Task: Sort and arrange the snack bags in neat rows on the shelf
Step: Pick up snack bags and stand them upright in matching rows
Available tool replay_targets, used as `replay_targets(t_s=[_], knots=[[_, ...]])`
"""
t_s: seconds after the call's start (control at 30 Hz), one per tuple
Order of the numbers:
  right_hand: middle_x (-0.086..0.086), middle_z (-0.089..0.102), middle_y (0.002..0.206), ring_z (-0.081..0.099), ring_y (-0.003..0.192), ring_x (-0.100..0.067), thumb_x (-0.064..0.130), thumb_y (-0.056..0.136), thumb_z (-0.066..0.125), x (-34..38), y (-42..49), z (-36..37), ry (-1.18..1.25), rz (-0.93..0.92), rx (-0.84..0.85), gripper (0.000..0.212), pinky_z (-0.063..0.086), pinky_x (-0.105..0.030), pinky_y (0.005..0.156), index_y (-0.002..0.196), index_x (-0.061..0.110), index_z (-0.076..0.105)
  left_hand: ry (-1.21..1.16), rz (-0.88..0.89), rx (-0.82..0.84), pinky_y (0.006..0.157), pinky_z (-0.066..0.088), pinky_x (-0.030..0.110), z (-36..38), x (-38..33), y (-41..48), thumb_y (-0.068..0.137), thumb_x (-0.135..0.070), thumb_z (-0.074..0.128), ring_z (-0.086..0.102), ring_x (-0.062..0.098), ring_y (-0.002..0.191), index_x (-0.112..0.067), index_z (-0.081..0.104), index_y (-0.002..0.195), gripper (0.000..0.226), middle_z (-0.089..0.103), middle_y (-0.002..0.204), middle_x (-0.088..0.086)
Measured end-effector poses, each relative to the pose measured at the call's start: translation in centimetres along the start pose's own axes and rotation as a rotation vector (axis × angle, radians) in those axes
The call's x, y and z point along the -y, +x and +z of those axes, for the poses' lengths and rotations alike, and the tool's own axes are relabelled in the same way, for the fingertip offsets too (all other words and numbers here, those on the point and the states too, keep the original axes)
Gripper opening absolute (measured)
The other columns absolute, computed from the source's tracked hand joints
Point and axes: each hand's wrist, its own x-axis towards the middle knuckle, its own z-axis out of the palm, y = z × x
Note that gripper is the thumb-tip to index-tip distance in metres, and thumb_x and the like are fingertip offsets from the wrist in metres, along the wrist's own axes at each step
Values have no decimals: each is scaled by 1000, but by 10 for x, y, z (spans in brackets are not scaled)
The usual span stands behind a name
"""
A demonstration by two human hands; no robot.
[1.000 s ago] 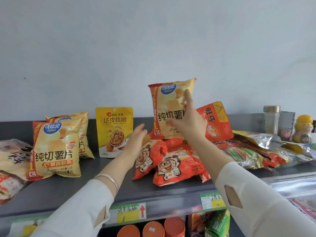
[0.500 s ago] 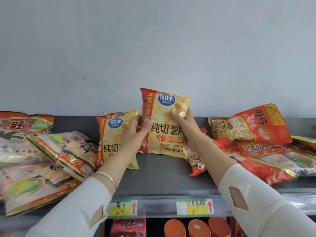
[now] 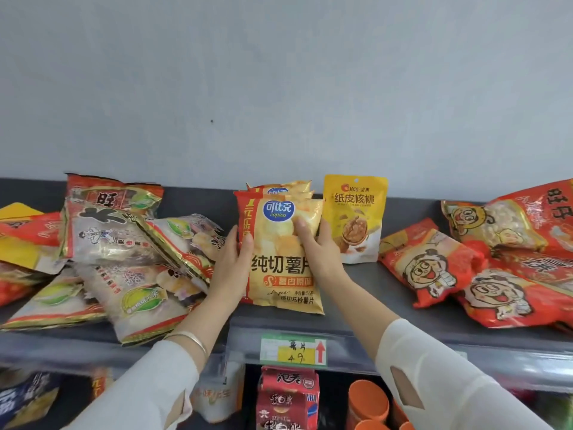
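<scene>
A person's left hand [image 3: 231,268] and right hand [image 3: 319,249] clasp the front chip bag [image 3: 279,274] by its two side edges, fingers [image 3: 302,231] curled round it with thumbs on the printed face, as it stands upright near the front lip of the grey shelf [image 3: 372,318], directly ahead of the matching chip bags [image 3: 280,188] lined up toward the wall, above a yellow price tag [image 3: 293,350]. The likely trouble lies in letting go: the bag is a puffed, air-filled pillow on a narrow crimped bottom seam, and its slick film may let it tip forward off the edge or sag sideways into the walnut pouch [image 3: 356,218] just beside it. The loose heap of rice cracker bags [image 3: 124,237] leans toward the row, against the back of the left hand, and could slide into the gap once that hand leaves. Too firm a squeeze would probably crush the chips. The chip bags are glossy yellow-and-red foil, crinkled at the corners; the pouch is flatter, stiffer and duller, standing on its own base. The rice cracker bags look part-clear with gold trim, lumpy and overlapping, while the red snack bags [image 3: 434,268] to the right lie slumped and soft. The shelf appears smooth and hard, giving little grip
</scene>
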Motion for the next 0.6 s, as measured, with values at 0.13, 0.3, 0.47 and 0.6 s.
replay_targets(t_s=[0.13, 0.3, 0.47, 0.6], knots=[[20, 62, 98, 65, 97, -13, 66, 87, 45, 0, 1, 0, -83, -4, -25, 49, 52, -46, 90, 126, 38, 40, 217, 60, -111, 106, 34, 39, 1, -2, 2, 97, -48, 33, 37, 20, 133, -24, 26, 145, 55, 38, 145, 3], [11, 51, 104, 48, 106, -10, 54, 97, 35, 0, -1, -22, -217, -63, -102, 56, 39, -37, 93, 147, 29, 28, 603, 475, -284, 96, 35, 45, 10, -29, 5, 87, -37, 39, 45, 27, 118, -16, 52, 125, 45, 52, 125, 8], [4, 62, 112, 60, 102, -18, 45, 98, 38, -1, 11, -67, -536, -155, -177, 41, 49, -39, 82, 134, 27, 45, 763, 767, -70, 90, 41, 42, 59, -58, 0, 83, -30, 43, 53, 26, 110, -21, 64, 107, 33, 60, 114, 2], [-4, 57, 120, 55, 107, -27, 36, 95, 45, 0, 24, -125, -769, -190, -228, 35, 48, -39, 83, 126, 22, 54, 713, 838, 76, 79, 46, 36, 107, -76, -6, 80, -28, 42, 60, 25, 99, -19, 67, 99, 33, 64, 102, -1]])
